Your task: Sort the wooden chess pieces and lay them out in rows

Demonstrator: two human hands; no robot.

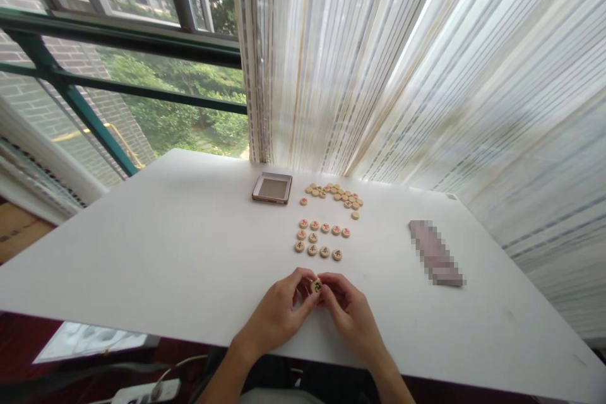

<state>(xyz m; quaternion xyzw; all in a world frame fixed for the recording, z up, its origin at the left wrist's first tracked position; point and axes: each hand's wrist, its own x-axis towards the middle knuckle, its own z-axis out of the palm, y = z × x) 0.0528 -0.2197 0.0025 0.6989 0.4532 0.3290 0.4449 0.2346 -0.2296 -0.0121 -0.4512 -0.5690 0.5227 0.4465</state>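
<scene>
**Pinched near the table's close edge: one round pale wood-look disc w/ black character point(316, 286)**

The bare L hand point(280, 306) and bare R hand point(349, 309) meet here, thumb and fingertips of each clamped on that disc; its face is left uncovered, prob. so the mark can be read. Just beyond, similar discs sit character-up in 3 neat rows, looks like grouped by mark: four black-marked pale discs point(324, 252) nearest, then a red-marked pale disc point(302, 235) beside a black-marked pale disc point(313, 237), then five red-marked pale discs point(325, 227).

Behind, a loose bunch of pale discs point(337, 196), mostly blank side up, no clear order. L of it, a shallow squarish brown-rimmed box point(273, 189), open side up, prob. parked there to leave room for the rows. A mauve oblong point(435, 254), well apart on the R, is pixelated; can't ID.

Surface: smooth white table point(199, 252), a few faint scuffs on the R. Under its near edge, a white plastic power strip point(146, 391). Past the far edge, a sheer striped curtain point(379, 63); L of that, a green-railed window point(142, 93), w/ leafy trees point(222, 126) and a grey brick wall point(80, 88) outside.
</scene>
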